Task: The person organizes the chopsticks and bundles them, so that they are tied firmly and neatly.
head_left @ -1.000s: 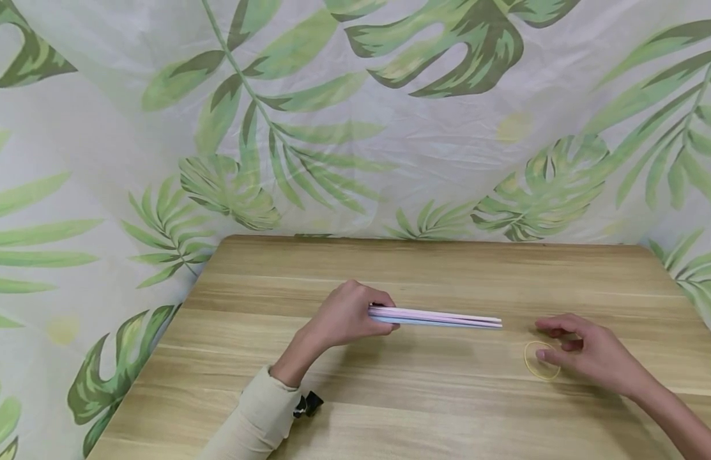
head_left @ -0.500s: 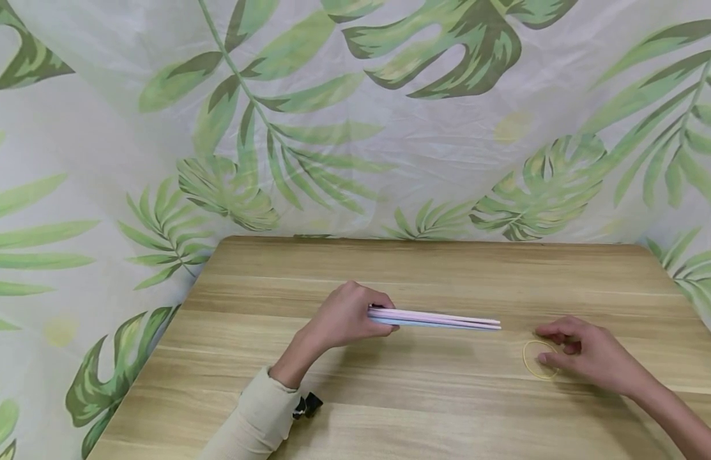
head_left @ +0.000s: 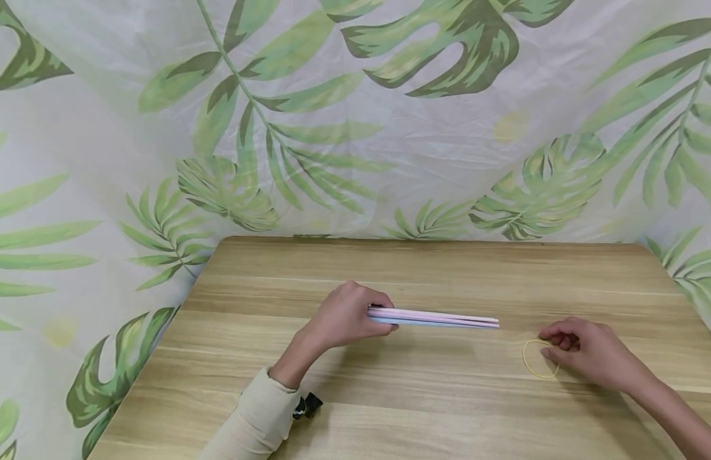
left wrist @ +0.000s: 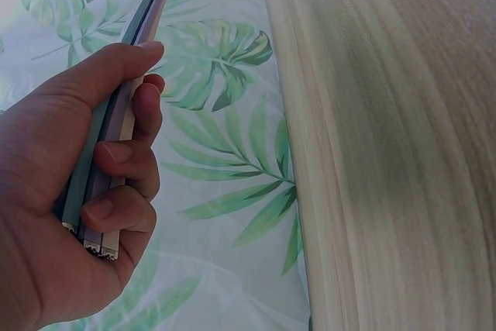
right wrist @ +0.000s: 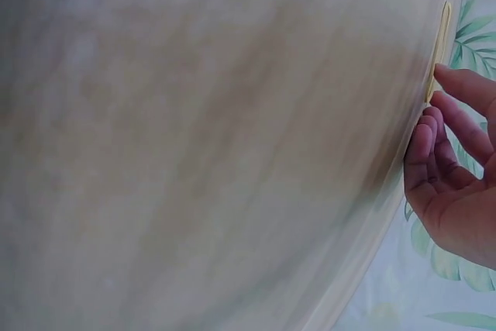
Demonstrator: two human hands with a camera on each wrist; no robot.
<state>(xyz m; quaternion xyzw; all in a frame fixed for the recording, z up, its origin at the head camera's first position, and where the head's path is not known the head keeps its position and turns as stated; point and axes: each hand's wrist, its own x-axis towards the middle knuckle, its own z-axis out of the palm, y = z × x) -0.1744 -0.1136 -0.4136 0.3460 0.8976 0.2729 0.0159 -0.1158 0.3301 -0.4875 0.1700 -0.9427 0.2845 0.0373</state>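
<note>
— Surface? 
— A light wood-grain desk (head_left: 435,409) with rounded corners, backed by leaf-print cloth. 
— Lying directly on it? 
— One thin yellow rubber band (head_left: 538,359), a flat loop at the right side. A small black clip (head_left: 309,405) near the front left.

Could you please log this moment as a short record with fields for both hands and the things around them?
left hand: grips one end of a bundle of pastel straws, held level above the table
right hand: fingertips on the edge of a yellow rubber band
rubber band: lies flat on the wooden table
backdrop: leaf-print cloth behind and beside the table
</note>
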